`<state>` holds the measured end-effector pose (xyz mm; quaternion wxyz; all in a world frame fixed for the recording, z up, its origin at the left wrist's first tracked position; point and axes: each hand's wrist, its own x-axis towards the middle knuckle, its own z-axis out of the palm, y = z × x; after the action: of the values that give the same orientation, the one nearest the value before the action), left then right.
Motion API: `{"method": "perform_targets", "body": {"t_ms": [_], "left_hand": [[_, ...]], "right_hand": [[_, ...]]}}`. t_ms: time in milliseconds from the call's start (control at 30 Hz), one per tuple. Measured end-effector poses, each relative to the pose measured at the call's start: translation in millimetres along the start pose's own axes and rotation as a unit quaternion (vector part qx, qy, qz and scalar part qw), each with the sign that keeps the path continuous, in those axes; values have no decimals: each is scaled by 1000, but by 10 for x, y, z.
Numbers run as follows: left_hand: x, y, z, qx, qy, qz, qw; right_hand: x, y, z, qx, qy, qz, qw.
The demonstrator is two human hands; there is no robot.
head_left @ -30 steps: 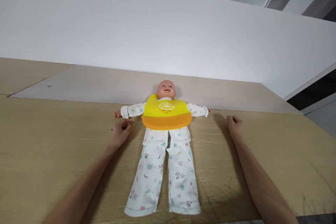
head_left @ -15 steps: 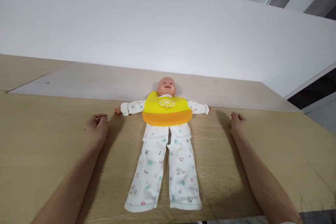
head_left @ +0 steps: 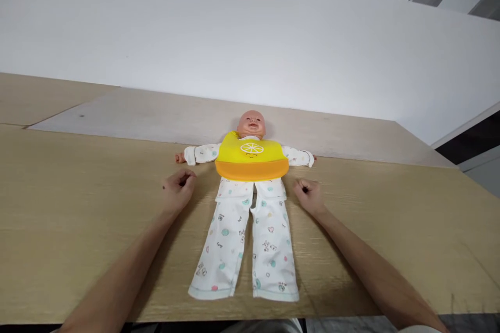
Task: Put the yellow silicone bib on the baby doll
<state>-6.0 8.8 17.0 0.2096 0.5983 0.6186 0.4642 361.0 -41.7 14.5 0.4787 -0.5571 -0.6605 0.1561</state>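
Plastic baby doll [head_left: 250, 187] in white printed pyjamas lies flat on its back on the light wood-grain desk [head_left: 78, 218], head toward the far edge, feet toward the near edge, roughly centred left to right. Doll arms spread out sideways, legs straight and slightly apart. Yellow silicone bib with orange catch pocket and a lemon-slice print [head_left: 251, 156] sits across the doll's chest, pocket rim toward the waist. Left hand [head_left: 178, 190] rests on the desk just beside the doll's waist, on its left as seen from the near edge, below the doll's outstretched sleeve; fingers curled in loosely, holding nothing, not touching the doll. Right hand [head_left: 310, 194] rests on the desk on the opposite side, just beside the pyjama top hem, also loosely curled into a half-fist, empty, a small gap to the fabric. Both hands sit at about the same level, flanking the doll's waist, bib pocket between and slightly beyond them. Both forearms run in from the near edge, angled inward toward the doll. Pyjama leg cuffs end close to the near desk edge. Beyond the doll's head a paler grey-brown board surface [head_left: 156, 119] butts against the desk, then a plain white partition wall [head_left: 234, 36] along the far side.
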Motion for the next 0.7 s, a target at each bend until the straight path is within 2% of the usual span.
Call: {"method": "perform_targets", "body": {"t_ms": [133,333,467,567,700], "left_hand": [[-50,26,8,-2,-71,32,997],[-53,43,-11,-2,-62,29,998],[-30,63,12,-9,-89,14,996],[-25,74,36,-4,-105,5,994],[-31,60,55,-2,-98,7,995]], "right_hand": [[-43,-71,27,-9,-10,-15,1000],[17,74,-20,-2,35,16,999],[52,165,-60,3,65,54,996],[62,191,-65,6,65,60,996],[60,195,-48,6,59,60,996]]}}
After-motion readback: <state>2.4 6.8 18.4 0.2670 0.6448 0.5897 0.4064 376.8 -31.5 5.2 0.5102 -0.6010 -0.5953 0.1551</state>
